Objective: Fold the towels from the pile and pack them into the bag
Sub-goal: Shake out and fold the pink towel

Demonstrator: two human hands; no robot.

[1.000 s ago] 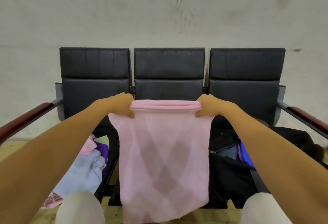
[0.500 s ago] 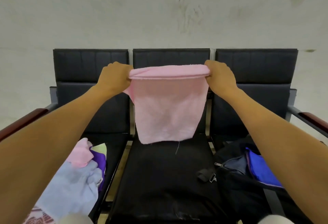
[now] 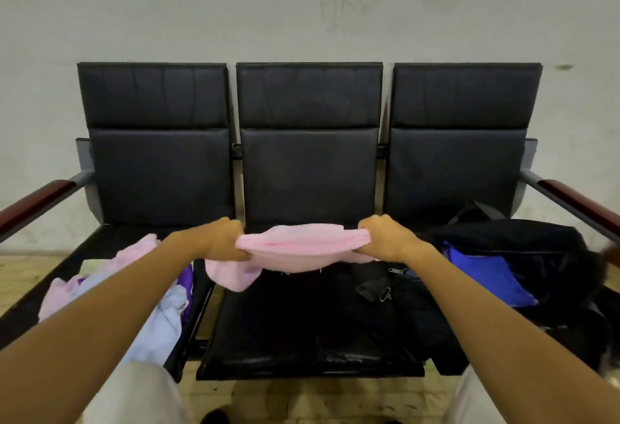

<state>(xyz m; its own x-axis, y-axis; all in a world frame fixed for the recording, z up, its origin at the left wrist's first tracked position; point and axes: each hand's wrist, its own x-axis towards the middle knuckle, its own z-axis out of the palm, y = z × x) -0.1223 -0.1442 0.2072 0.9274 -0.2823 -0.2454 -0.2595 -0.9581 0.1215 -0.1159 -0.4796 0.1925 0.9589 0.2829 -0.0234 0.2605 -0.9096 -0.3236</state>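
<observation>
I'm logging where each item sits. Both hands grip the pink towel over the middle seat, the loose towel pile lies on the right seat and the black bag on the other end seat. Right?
Not quite. In the head view the towel pile lies on the left seat, and the black bag is on the right one. The rest holds: left hand and right hand grip the pink towel over the middle seat.

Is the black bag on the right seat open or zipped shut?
Open: the black bag gapes, showing blue fabric inside.
</observation>
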